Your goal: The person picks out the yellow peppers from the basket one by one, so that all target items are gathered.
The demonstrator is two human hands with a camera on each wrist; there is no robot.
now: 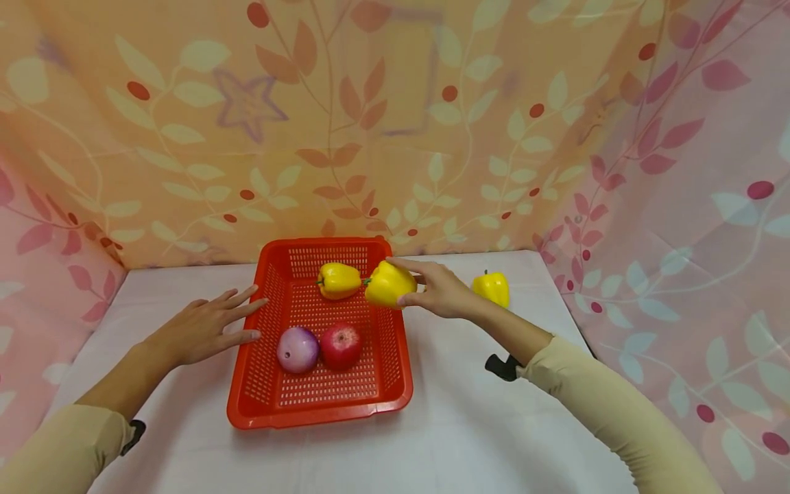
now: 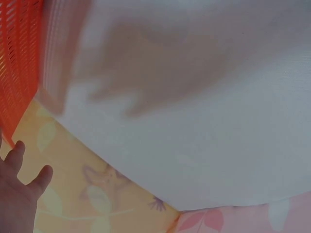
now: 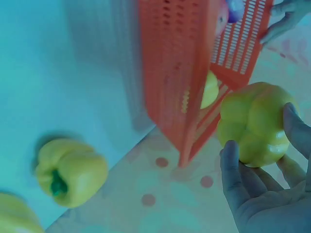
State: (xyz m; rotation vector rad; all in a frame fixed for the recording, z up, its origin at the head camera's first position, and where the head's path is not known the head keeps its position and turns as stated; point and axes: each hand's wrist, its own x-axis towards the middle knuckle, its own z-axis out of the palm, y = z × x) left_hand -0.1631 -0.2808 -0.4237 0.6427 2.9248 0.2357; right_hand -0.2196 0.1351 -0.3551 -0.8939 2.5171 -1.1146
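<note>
Yellow pepper (image 1: 389, 285), pinched by right grip (image 1: 439, 291), hangs above red basket's rim (image 1: 402, 350); left grip (image 1: 204, 326) spread opposite.

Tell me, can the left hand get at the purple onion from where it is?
Likely yes. The left hand holds nothing at the side of the red basket, and nothing covers the purple onion inside; only the basket's side wall would need reaching over.

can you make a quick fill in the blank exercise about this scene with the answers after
The colour of the bell pepper in the right hand is ____.
The number of bell peppers lying inside the basket is ____.
In the head view, the left hand is at the basket's ____ side.

Missing words: yellow; one; left.
</note>
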